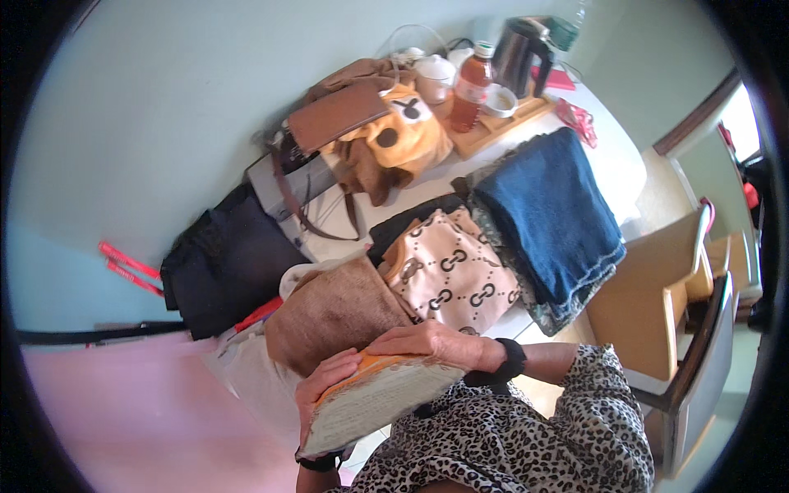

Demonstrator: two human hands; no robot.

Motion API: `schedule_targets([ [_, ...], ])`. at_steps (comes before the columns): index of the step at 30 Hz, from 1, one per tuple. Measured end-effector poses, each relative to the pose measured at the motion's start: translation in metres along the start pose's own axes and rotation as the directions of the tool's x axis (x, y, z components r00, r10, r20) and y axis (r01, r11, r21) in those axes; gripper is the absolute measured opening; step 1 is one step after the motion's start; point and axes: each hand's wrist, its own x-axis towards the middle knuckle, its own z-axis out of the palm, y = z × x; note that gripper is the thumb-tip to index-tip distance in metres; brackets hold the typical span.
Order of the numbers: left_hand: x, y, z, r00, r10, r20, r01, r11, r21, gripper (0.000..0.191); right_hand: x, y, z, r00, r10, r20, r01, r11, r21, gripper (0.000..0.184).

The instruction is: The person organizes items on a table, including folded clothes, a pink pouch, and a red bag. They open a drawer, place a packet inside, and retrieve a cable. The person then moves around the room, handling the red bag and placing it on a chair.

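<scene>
Close to my body I hold a folded piece of cloth (379, 397), its whitish side towards me and an orange strip along its upper edge. My left hand (322, 383) grips its left end, fingers over the top edge. Across the upper right edge lies my right hand (434, 345), its thumb side hidden. Just beyond my hands is a folded brown plush cloth (336, 308). Beside it on the table sits a folded pale pink cloth (459, 271) with a dark chain-like print. Farther right, a folded blue cloth (548, 209) rests on a patterned one.
On the white table (619, 154) stand a bottle of reddish drink (471, 89), an electric kettle (519, 52) and a white lidded cup (434, 77). Nearby are an orange plush item (407, 132), a brown case (338, 117) and dark folded clothing (231, 259). A cardboard box (647, 289) is at right.
</scene>
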Motion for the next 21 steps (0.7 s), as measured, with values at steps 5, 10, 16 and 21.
schedule_targets([
  [5, -0.001, 0.0, 0.002, 0.994, -0.076, -0.078, 0.084, 0.991, 0.103, 0.043, -0.005, 0.005, 0.006, 0.996, 0.0, -0.088, 0.0, 1.0, 0.006, 0.054],
  [10, 0.002, -0.005, -0.001, 0.996, -0.087, -0.032, 0.09, 0.989, 0.121, 0.047, -0.007, 0.007, 0.006, 0.99, 0.034, -0.14, -0.029, 0.999, 0.035, 0.048],
  [16, 0.009, -0.002, 0.004, 0.998, -0.025, -0.063, 0.04, 0.969, 0.245, 0.028, -0.009, 0.007, 0.001, 0.97, 0.048, -0.239, -0.023, 0.994, 0.108, 0.043],
  [21, 0.013, -0.007, 0.004, 0.992, -0.124, -0.04, 0.127, 0.987, 0.098, 0.035, -0.009, 0.015, 0.001, 0.978, -0.043, -0.202, 0.058, 0.996, 0.07, 0.041],
])
